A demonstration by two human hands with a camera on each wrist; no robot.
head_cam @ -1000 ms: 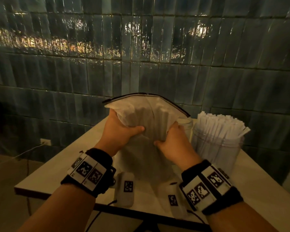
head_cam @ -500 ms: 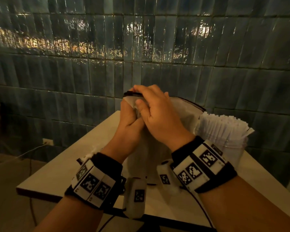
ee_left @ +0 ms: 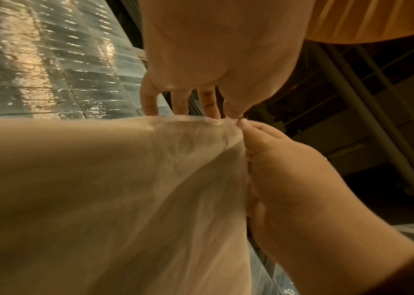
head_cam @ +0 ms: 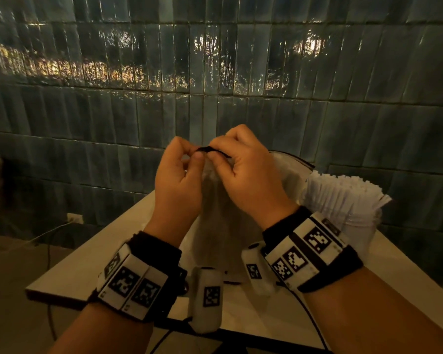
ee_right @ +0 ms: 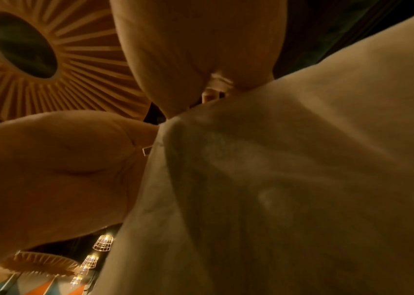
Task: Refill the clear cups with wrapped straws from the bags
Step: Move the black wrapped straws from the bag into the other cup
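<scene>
both hands have climbed from the bag's belly to its top edge since a second ago; back then they cupped the middle of the bag, half a second ago they were bunched over the mouth, and they sit at one corner of it at this point. left hand [head_cam: 178,180] pinches the dark sealing strip [head_cam: 210,150] between thumb and forefinger, other fingers curled. right hand [head_cam: 248,175] pinches the same strip just beside it, thumbs nearly touching. looks like peeling the seal apart, or pressing it closed, can't tell which from this.

bag [head_cam: 223,226] of wrapped straws stands upright on the table [head_cam: 69,267], held up off the corner by the two pinches; the far end of its mouth [head_cam: 297,162] sags toward the right. wrist views just show milky plastic stretched between the fingertips [ee_left: 245,121].

progress: one clear cup [head_cam: 361,233] at right is already packed with wrapped straws [head_cam: 343,192], fanned above the rim. a second cup showed behind the bag earlier; hidden now, fill unknown. no straws in either hand. so my read: at least one cup done, bag handling in hand, any remaining cup not yet filled.
</scene>
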